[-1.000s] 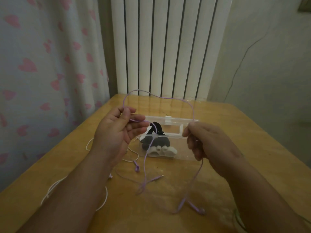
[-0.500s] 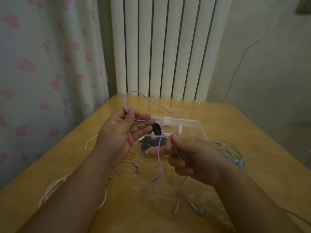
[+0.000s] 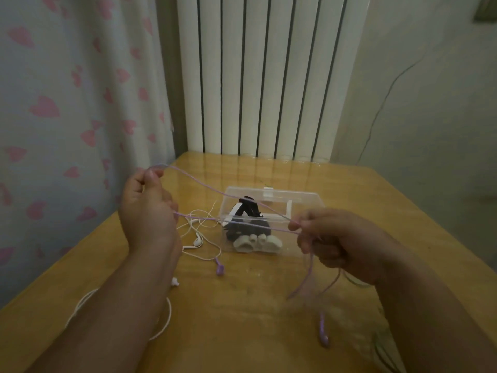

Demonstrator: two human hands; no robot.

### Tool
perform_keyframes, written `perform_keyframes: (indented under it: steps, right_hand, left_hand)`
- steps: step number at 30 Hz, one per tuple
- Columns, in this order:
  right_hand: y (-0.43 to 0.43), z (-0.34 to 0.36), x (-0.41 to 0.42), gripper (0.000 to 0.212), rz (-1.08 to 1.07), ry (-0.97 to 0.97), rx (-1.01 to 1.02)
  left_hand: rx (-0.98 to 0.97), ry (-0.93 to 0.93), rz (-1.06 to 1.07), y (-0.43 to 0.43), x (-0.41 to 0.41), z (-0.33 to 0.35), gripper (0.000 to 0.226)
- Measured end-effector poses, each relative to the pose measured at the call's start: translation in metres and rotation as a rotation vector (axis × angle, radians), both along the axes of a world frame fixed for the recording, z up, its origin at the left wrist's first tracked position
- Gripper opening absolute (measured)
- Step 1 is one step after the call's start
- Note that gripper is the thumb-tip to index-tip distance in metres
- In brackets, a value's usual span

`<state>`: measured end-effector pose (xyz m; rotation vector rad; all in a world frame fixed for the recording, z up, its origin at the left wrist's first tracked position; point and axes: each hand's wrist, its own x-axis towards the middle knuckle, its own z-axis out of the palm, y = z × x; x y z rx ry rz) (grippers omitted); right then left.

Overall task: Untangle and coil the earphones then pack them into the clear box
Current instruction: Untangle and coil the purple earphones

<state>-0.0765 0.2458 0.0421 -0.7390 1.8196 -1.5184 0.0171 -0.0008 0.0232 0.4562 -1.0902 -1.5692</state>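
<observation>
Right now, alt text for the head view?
A person's left hand and right hand each pinch a purple earphone cable, stretching two strands between them above a wooden table, loose ends dangling below the right hand. Behind it sits a clear box holding dark and white items; white earphones lie tangled near the left wrist.

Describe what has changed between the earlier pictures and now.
The left hand moved left and the right hand moved right, pulling the purple earphone cable from a raised loop into two nearly straight strands above the clear box. Both hands keep pinching it. The box and the white earphones stayed put.
</observation>
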Motion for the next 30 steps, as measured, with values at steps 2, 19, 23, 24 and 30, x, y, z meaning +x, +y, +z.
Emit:
perform_keyframes:
  steps: [2,19,23,24,30]
  right_hand:
    - [0.001,0.002,0.002,0.012,-0.015,0.138,0.140]
    - [-0.020,-0.006,0.016,0.015,-0.062,0.291,-0.065]
    - [-0.022,-0.008,0.017,0.014,-0.054,0.303,-0.072]
    - [-0.022,-0.008,0.017,0.014,-0.051,0.287,-0.088]
    - [-0.022,-0.006,0.014,0.015,-0.061,0.172,-0.124]
  left_hand:
    - [0.004,0.002,0.019,-0.003,-0.001,0.000,0.024]
    - [-0.967,-0.262,-0.115,0.028,0.008,-0.005,0.011]
    - [-1.098,-0.435,-0.467,0.033,0.003,-0.010,0.035]
    - [-1.144,-0.463,-0.453,0.034,0.002,-0.011,0.032]
    - [-1.040,-0.415,-0.448,0.033,0.003,-0.010,0.021]
